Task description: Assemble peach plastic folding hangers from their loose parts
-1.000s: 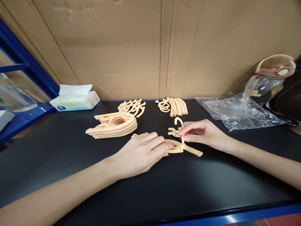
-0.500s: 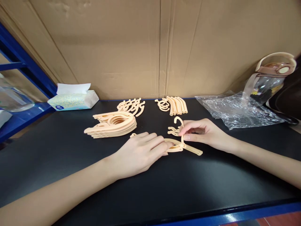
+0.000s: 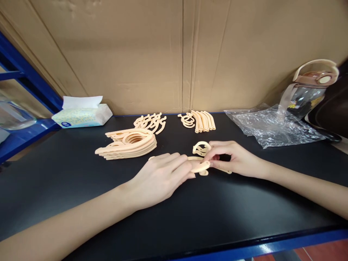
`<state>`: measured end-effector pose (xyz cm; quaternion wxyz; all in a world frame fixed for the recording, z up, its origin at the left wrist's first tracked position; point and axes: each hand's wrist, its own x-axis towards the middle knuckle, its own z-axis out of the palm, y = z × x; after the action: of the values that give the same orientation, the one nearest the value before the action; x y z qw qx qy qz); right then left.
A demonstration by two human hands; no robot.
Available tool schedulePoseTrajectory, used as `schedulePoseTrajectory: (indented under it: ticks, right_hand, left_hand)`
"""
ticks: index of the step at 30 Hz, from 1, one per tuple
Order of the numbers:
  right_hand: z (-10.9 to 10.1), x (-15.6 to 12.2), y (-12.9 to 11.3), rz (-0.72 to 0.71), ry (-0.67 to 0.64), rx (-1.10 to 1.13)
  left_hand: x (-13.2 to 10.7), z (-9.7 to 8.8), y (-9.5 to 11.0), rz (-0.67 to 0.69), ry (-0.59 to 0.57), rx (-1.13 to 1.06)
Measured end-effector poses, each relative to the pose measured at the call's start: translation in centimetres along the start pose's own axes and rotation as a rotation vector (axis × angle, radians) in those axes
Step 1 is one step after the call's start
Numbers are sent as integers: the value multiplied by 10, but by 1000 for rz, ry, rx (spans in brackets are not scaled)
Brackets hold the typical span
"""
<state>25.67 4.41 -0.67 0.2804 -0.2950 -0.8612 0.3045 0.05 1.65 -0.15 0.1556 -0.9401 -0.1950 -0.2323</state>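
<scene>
My left hand [image 3: 165, 177] is closed around a cream plastic hanger arm [image 3: 200, 167], whose end pokes out past the fingertips. My right hand [image 3: 232, 157] pinches a curved hanger hook [image 3: 201, 144] by its lower end, close against that arm; the joint between them is hidden by my fingers. Part of another arm piece lies beneath, partly covered by both hands. Behind the hook, small wavy hanger pieces show on the black table [image 3: 174, 232]. To the left stands a stack of folded hangers [image 3: 127, 145].
Loose hooks [image 3: 150, 122] and short curved pieces lie at the back, beside a row of hanger arms [image 3: 203, 121]. A tissue pack [image 3: 83, 115] sits at the back left. At right are a crumpled clear plastic bag [image 3: 274, 125] and a drinking bottle [image 3: 310, 90].
The hook in my right hand has swung from upright down toward the left. My right hand has shifted slightly lower and closer to my left, which has barely moved.
</scene>
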Motion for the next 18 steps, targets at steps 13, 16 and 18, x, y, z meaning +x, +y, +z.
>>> schedulePoseTrajectory:
  ticks: [13, 16, 18]
  right_hand:
    - [1, 2, 3, 104, 85, 157]
    - [0, 3, 3, 167, 127, 268]
    - [0, 4, 2, 193, 141, 329]
  left_hand:
    - [-3, 3, -5, -163, -54, -128]
    - [-3, 4, -5, -199, -84, -164]
    - [-2, 4, -5, -208, -95, -191]
